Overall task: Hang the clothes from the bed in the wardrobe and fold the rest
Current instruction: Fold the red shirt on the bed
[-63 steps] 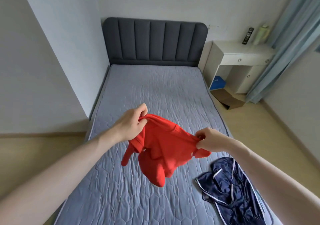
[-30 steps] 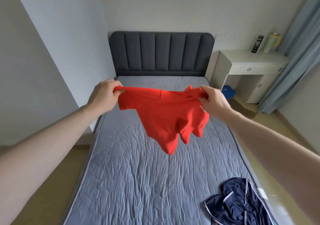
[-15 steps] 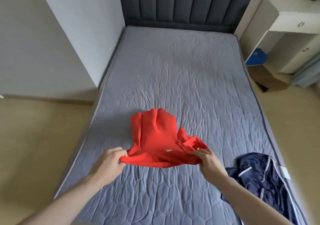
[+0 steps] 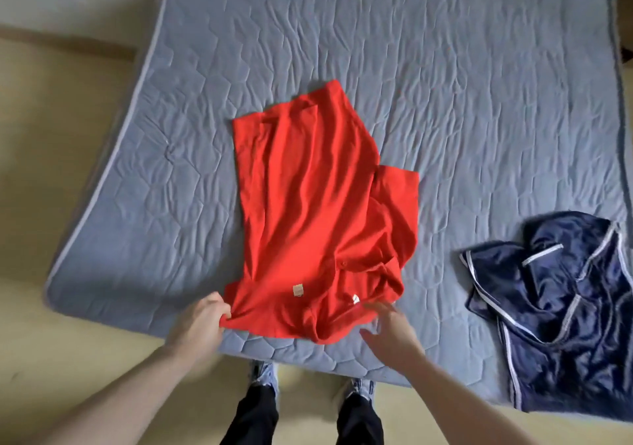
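the bed (image 4: pixel 445 67) fills most of your view, its grey quilted mattress running away from you with the near edge just above your feet. the red shirt (image 4: pixel 308 187) lies on it in the middle, collar end towards you and hem away, but it is not flat: the right side is bunched over itself, with a sleeve folded out beside the body and a ruck of cloth near the collar. if you fold it as it lies, those creases will likely be pressed in and the halves will not match, so it needs smoothing first. the near edge of the shirt sits close to the mattress edge, so a tug towards you could drag it off onto the floor.

to your right, well apart from the shirt, the navy garment (image 4: pixel 555 297) is heaped near the corner of the bed, its lower part already reaching the edge. it looks slippery, and i judge a knock from your arm could send it sliding off.

your left hand (image 4: pixel 200 321) pinches the shirt's near left corner, fingers curled into the cloth. pulling with only that hand would skew the shirt rather than straighten it. your right hand (image 4: pixel 390 329) is spread, fingers straight, holding nothing, with its fingertips at the rumpled collar. whether they press the cloth or hang just above it, i cannot tell.
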`<control>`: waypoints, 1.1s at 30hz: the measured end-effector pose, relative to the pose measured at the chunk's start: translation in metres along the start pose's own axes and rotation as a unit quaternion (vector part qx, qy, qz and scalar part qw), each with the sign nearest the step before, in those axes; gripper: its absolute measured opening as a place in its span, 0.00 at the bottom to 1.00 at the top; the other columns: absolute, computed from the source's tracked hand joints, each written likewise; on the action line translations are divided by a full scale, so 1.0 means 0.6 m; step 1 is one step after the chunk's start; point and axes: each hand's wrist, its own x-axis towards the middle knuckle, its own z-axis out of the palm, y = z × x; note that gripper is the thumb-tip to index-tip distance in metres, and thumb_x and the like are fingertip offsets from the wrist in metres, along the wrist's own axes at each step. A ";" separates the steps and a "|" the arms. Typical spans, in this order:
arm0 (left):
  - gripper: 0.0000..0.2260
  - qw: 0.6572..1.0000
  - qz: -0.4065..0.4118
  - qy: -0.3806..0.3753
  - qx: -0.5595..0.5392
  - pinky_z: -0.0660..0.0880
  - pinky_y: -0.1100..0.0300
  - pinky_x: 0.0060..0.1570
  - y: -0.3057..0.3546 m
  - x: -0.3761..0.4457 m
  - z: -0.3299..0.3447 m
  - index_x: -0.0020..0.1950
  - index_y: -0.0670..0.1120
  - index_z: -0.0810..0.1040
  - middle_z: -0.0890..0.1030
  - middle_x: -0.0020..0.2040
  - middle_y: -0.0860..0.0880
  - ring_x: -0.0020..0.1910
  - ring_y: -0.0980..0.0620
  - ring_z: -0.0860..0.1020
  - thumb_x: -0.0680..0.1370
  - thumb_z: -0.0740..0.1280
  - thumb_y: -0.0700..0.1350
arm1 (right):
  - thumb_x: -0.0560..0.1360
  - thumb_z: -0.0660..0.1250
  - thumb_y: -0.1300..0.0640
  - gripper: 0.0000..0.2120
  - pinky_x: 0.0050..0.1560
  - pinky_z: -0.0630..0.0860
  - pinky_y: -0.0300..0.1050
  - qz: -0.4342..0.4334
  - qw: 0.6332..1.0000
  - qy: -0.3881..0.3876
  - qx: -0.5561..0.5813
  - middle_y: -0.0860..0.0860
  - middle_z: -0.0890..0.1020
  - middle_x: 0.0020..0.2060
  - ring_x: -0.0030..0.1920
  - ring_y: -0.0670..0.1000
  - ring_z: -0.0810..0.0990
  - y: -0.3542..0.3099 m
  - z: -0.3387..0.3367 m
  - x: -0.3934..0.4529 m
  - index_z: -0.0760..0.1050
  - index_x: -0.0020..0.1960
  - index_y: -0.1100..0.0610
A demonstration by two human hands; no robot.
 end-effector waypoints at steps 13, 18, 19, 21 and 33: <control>0.33 0.840 -0.351 -0.003 -0.414 0.79 0.42 0.53 -0.021 0.095 0.063 0.57 0.43 0.75 0.82 0.48 0.43 0.49 0.44 0.80 0.54 0.74 0.52 | 0.73 0.74 0.43 0.35 0.67 0.76 0.54 0.300 0.870 0.248 0.301 0.59 0.81 0.65 0.66 0.60 0.80 0.050 -0.135 0.328 0.71 0.75 0.59; 0.12 0.844 -0.366 -0.015 -0.391 0.75 0.53 0.46 -0.026 0.092 0.081 0.54 0.43 0.85 0.86 0.46 0.44 0.47 0.44 0.83 0.76 0.76 0.48 | 0.75 0.67 0.49 0.16 0.46 0.81 0.46 0.304 0.793 0.389 0.357 0.57 0.86 0.44 0.42 0.57 0.84 0.089 -0.159 0.283 0.84 0.56 0.57; 0.10 0.844 -0.363 -0.014 -0.395 0.74 0.54 0.44 -0.027 0.091 0.085 0.54 0.43 0.86 0.86 0.45 0.44 0.45 0.45 0.82 0.77 0.75 0.47 | 0.75 0.66 0.50 0.16 0.39 0.81 0.42 0.305 0.783 0.396 0.370 0.57 0.85 0.41 0.37 0.55 0.84 0.094 -0.167 0.273 0.84 0.55 0.58; 0.08 0.840 -0.366 0.013 -0.401 0.77 0.53 0.47 -0.024 0.090 0.083 0.53 0.43 0.85 0.85 0.46 0.43 0.46 0.44 0.82 0.77 0.74 0.46 | 0.76 0.68 0.54 0.15 0.38 0.81 0.40 0.306 0.794 0.371 0.371 0.57 0.86 0.45 0.38 0.55 0.85 0.105 -0.167 0.254 0.83 0.58 0.59; 0.11 0.702 -0.334 0.149 -0.611 0.81 0.57 0.28 0.066 0.080 0.018 0.33 0.49 0.86 0.82 0.30 0.52 0.27 0.54 0.81 0.76 0.76 0.43 | 0.68 0.74 0.42 0.41 0.72 0.67 0.51 -0.141 0.985 -0.083 -0.056 0.42 0.66 0.72 0.70 0.51 0.65 -0.112 0.121 0.061 0.61 0.77 0.42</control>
